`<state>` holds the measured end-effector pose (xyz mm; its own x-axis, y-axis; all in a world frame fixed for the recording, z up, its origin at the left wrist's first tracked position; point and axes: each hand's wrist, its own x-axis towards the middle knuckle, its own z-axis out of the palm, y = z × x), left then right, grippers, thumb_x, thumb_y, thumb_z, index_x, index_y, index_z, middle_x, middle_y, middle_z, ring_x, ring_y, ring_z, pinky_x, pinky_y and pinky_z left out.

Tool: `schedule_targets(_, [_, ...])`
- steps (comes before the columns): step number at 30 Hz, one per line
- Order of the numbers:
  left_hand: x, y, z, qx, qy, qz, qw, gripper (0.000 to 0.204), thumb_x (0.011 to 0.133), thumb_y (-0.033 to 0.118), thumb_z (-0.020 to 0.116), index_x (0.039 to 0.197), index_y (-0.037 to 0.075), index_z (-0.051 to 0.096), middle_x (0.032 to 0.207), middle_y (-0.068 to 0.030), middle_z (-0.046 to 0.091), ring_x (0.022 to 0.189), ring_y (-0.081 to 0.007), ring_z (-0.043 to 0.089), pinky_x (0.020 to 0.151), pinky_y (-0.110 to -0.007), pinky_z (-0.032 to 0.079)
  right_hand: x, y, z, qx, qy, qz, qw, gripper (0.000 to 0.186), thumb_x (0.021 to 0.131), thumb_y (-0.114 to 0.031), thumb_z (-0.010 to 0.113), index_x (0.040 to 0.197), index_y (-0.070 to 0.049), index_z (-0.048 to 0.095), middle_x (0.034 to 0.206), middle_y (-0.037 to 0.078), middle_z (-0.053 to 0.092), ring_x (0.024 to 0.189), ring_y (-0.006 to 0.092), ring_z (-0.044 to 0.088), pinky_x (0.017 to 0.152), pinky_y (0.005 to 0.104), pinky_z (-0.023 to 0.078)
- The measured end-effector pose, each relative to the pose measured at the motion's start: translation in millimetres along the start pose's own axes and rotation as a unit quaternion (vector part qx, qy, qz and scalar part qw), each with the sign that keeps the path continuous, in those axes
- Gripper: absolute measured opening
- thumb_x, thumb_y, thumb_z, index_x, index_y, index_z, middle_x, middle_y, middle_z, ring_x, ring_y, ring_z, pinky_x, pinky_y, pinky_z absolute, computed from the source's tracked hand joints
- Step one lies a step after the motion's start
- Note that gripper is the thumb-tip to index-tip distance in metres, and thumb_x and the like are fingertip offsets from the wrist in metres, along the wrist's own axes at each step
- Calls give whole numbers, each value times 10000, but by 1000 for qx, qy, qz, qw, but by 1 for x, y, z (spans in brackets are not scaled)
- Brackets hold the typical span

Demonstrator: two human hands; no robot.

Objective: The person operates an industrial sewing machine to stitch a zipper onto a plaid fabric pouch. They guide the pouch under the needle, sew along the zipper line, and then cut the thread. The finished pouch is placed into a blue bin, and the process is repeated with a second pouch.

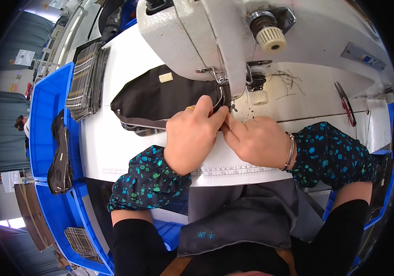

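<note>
A dark brown fabric piece [151, 99] with a small pale label, plaid underside and metal zipper [141, 125] along its edge lies on the white sewing table [105, 149]. Its right end is under the presser foot of a white sewing machine [182, 37]. My left hand [191, 133] presses on the zipper edge just in front of the foot, fingers curled and pinched on it. My right hand [257, 140] is closed beside it, finger and thumb gripping the same edge against the left fingertips. The gripped part is mostly hidden by my fingers.
A stack of plaid pieces [86, 83] sits at the table's left. Blue bins [49, 119] stand beside it, one draped with dark zippered fabric [60, 156]. Scissors [346, 106] and loose threads [289, 83] lie right of the needle. A person [22, 124] is in the far left background.
</note>
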<state>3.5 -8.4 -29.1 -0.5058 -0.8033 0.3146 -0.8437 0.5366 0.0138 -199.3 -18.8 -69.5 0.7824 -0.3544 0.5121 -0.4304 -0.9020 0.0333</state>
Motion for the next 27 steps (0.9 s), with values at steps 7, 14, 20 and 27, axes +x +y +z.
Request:
schedule_targets(7, [6, 1, -1, 13, 50, 6, 999, 436, 683, 55, 767, 1091, 199, 811, 1011, 9, 644, 800, -200, 652, 601, -334, 538, 1, 0, 2, -1, 11, 7, 1000, 194, 791, -143, 673, 892, 20, 702, 1096, 289, 735, 517, 154, 640, 469, 311, 491])
schedule_targets(14, [5, -1, 0, -16, 5, -21, 1000, 402, 713, 64, 774, 1093, 192, 799, 1073, 6, 686, 933, -226, 696, 618, -348, 574, 2, 0, 4, 5, 9, 21, 1000, 186, 808, -145, 670, 897, 18, 679, 1093, 284, 730, 512, 157, 640, 463, 316, 494])
schedule_targets(20, [12, -6, 8, -18, -1, -23, 1000, 415, 710, 90, 781, 1119, 159, 772, 1010, -29, 640, 926, -251, 685, 590, -369, 577, 6, 6, 2, -23, 2, 40, 999, 193, 808, -148, 672, 927, 4, 671, 1068, 238, 730, 513, 158, 639, 465, 319, 495])
schedule_targets(27, [21, -5, 6, -18, -32, -30, 999, 334, 760, 116, 760, 1094, 112, 757, 963, -69, 621, 897, -281, 686, 614, -396, 578, 7, 12, 2, -28, -39, 71, 996, 227, 863, -121, 661, 1056, -9, 705, 1203, 179, 735, 543, 166, 619, 504, 310, 506])
